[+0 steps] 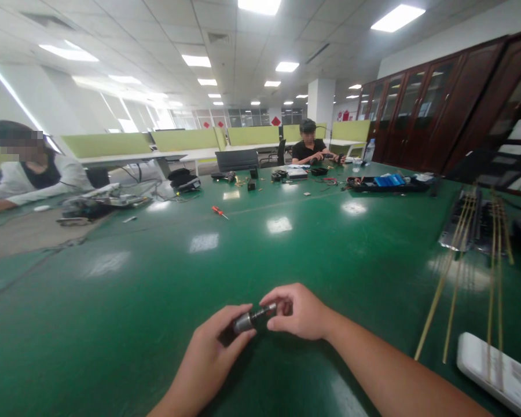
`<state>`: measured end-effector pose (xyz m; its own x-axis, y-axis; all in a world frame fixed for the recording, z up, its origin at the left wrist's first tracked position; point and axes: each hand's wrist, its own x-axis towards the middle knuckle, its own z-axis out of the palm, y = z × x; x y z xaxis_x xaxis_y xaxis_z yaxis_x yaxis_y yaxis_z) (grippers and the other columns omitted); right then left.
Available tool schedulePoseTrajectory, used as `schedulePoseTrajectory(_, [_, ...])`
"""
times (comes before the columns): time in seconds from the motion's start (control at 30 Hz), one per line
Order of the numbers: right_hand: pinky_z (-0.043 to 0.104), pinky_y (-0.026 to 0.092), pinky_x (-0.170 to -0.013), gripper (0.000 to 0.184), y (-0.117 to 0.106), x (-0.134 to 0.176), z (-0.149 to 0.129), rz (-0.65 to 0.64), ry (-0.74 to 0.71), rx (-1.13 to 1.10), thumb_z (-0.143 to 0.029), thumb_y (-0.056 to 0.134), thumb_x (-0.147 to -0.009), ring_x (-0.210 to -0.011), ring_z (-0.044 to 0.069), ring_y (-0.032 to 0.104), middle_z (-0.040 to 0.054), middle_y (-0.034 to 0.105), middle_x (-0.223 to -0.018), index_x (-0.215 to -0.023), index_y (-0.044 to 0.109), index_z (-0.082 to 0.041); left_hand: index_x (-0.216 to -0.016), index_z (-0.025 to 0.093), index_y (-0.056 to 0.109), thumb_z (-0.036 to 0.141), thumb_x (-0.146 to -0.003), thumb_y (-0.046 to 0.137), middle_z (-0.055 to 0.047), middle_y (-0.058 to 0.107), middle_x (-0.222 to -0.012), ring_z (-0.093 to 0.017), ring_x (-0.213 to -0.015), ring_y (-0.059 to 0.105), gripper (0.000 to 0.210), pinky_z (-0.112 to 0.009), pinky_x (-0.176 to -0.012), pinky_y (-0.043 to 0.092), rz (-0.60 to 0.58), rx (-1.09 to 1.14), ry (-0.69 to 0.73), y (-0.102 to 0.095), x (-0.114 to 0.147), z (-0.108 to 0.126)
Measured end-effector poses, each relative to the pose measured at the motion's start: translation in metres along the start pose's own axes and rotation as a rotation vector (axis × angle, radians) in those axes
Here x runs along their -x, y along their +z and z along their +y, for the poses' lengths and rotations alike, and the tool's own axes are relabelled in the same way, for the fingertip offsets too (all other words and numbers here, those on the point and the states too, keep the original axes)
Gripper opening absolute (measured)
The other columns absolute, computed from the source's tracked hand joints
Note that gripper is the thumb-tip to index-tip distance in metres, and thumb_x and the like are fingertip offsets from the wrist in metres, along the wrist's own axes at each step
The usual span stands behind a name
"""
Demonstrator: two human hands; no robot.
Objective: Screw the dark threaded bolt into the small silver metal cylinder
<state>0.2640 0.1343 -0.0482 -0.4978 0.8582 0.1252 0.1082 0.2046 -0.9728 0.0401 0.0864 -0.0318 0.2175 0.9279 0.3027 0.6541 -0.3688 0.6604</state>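
Observation:
My left hand (215, 341) grips a small metal cylinder with a thinner, stepped dark shaft (243, 323), like a small motor or spindle; its exact kind I cannot make out. The body lies between my thumb and fingers, tilted, with the shaft pointing up and right. My right hand (301, 313) is curved around the shaft's bright end. Its index finger is above the shaft and its thumb lies below, with a gap between them. Whether a fingertip touches the shaft is unclear. Both hands are low over the green table (165, 278).
Long thin sticks (451, 289) and a white case (499, 370) are at the right. A red screwdriver (219, 212) lies farther off. Behind it are a black tray with blue items (388, 180) and a person (308, 147). Another person (35, 168) sits left near a parts pile (99, 202).

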Motion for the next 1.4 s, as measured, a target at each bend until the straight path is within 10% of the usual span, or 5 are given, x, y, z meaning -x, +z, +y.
schedulePoseTrajectory(1.4, [0.025, 0.048, -0.068, 0.018, 0.005, 0.006, -0.011, 0.009, -0.09, 0.204, -0.025, 0.074, -0.073, -0.07, 0.016, 0.064, 0.0022, 0.072, -0.079, -0.088, 0.076, -0.018, -0.105, 0.029, 0.066, 0.031, -0.084, 0.065, 0.004, 0.07, -0.1, -0.018, -0.094, 0.064, 0.021, -0.027, -0.085, 0.047, -0.104, 0.103, -0.099, 0.007, 0.005, 0.018])
